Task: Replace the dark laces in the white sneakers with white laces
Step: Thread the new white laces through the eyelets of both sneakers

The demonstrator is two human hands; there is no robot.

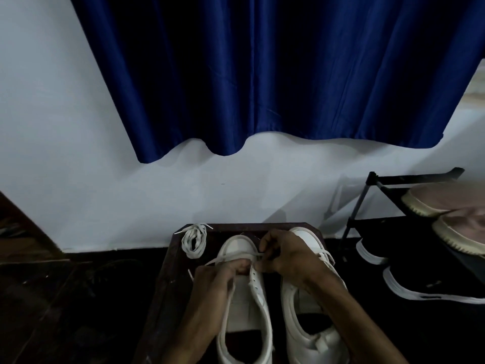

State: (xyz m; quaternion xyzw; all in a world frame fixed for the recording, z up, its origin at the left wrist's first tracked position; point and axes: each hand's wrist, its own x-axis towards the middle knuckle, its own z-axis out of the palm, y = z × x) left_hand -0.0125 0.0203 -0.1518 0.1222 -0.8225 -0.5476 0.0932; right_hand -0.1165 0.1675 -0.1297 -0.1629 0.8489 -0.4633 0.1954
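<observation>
2 white sneakers stand side by side on a dark wooden table (168,285) at lower centre of the frame, toes pointing toward the wall. Both hands work at the toe end of the left sneaker (245,300). The left hand (212,282) has its fingers curled around 1 strand of the white lace (236,257). The right hand (286,256) pinches the same lace just beside the eyelets and partly covers the right sneaker (307,319). 1 coiled lace (194,241), also white, lies at the table's upper left corner. At right, a black rack (372,179) carries 2 pinkish shoes (441,198) and 2 dark shoes (433,285). 1 blue curtain (262,74) hangs above.
</observation>
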